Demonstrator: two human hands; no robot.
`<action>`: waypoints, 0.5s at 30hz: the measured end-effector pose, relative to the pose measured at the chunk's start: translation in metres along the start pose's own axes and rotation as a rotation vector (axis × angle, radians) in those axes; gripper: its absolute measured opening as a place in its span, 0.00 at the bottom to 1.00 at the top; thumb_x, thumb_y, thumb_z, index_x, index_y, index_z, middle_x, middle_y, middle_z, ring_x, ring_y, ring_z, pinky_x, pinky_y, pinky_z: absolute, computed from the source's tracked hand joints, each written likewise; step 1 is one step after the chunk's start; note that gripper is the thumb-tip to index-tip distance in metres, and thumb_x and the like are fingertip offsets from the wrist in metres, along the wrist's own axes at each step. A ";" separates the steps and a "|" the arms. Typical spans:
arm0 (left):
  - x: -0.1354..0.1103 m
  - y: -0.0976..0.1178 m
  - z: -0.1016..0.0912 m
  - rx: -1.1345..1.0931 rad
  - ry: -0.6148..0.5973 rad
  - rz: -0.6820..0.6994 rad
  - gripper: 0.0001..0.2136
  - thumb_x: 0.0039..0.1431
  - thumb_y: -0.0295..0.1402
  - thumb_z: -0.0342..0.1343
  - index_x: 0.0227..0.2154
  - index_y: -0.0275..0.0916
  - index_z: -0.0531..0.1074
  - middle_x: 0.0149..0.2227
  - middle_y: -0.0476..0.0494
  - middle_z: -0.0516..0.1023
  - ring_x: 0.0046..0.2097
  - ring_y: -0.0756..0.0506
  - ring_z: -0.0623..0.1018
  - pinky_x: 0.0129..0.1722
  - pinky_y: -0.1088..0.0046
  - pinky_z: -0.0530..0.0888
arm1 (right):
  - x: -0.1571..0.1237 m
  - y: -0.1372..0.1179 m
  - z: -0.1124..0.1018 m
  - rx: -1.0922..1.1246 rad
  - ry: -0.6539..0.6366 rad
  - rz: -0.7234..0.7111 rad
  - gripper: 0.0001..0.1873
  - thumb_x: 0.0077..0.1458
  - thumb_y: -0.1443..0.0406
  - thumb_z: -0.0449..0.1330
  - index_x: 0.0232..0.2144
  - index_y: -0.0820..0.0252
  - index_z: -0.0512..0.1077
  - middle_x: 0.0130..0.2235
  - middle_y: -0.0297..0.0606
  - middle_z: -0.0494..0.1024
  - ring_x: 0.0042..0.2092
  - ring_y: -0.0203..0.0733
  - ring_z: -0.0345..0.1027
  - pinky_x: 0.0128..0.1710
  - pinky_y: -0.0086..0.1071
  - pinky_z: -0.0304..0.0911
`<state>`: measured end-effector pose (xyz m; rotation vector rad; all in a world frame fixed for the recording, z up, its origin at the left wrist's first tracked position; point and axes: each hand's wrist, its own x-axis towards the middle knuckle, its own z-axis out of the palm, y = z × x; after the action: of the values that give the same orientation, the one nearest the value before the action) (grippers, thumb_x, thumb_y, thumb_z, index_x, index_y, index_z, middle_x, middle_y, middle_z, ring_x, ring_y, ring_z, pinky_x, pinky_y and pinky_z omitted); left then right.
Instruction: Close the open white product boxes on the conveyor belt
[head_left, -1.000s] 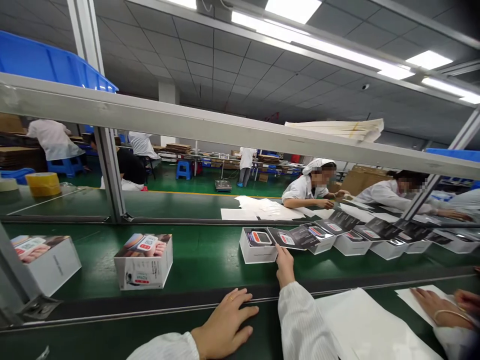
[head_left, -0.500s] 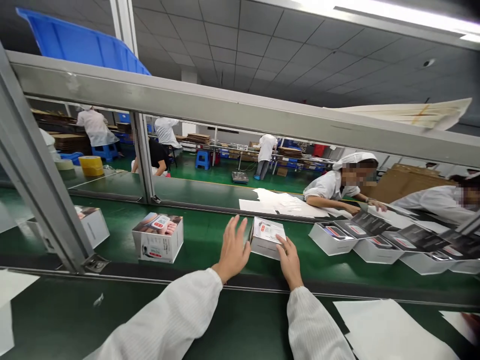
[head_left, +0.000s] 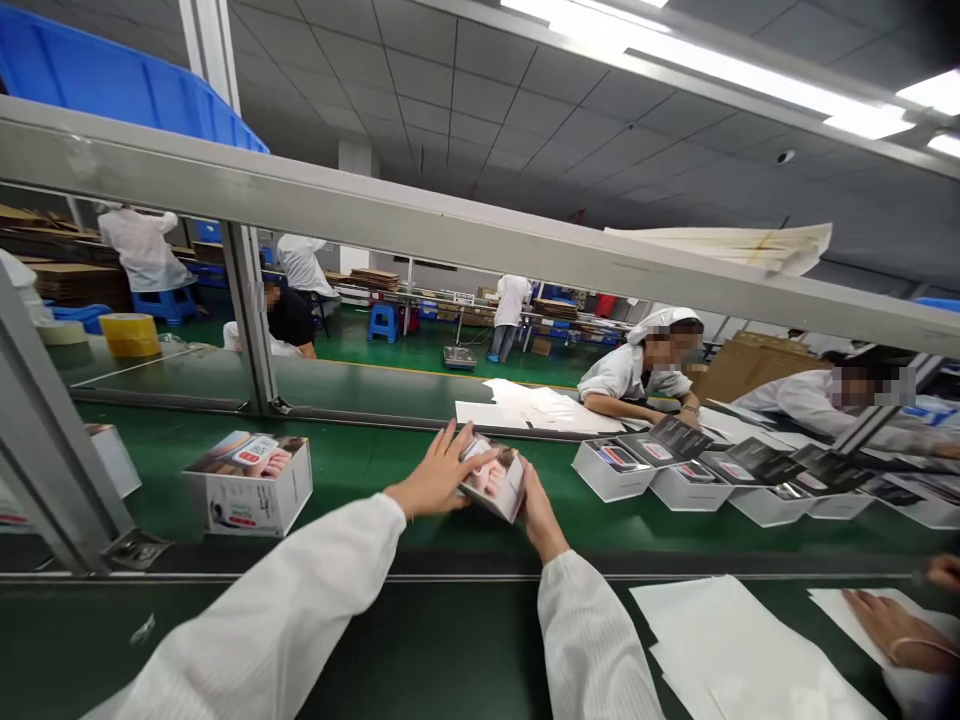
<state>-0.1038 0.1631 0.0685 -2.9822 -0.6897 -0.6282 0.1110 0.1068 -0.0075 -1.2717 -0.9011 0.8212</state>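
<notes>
A small white product box (head_left: 495,482) with a printed picture on its face is between my hands, tilted over the green belt. My left hand (head_left: 433,478) grips its left side, with fingers reaching over the top edge. Against the right side lies my right hand (head_left: 541,512), its fingers partly hidden behind the box. To the left, a closed printed box (head_left: 253,485) stands on the belt. Several white boxes with dark lids raised, one of them an open box (head_left: 615,478), line the belt to the right.
A metal post (head_left: 56,440) and a crossbar (head_left: 420,225) frame the belt. White sheets (head_left: 742,650) lie at the near right, beside another person's hand (head_left: 892,625). Across the belt are more paper sheets (head_left: 525,408) and a co-worker in white (head_left: 630,375).
Both hands have closed in on the box, and it has turned and tilted so its picture side shows. The view has shifted right, and a co-worker's hand has appeared at the right.
</notes>
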 end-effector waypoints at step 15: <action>-0.023 -0.038 -0.074 0.120 -0.414 -0.100 0.45 0.50 0.60 0.61 0.68 0.54 0.52 0.46 0.38 0.66 0.46 0.35 0.67 0.46 0.62 0.66 | -0.052 -0.003 0.012 -0.264 -0.072 0.087 0.29 0.51 0.48 0.59 0.49 0.59 0.74 0.47 0.45 0.78 0.43 0.51 0.75 0.35 0.37 0.69</action>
<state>-0.1671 0.1800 0.1253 -3.0006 -0.8630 0.0394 0.0779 0.0650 -0.0089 -1.5277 -1.0435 0.8402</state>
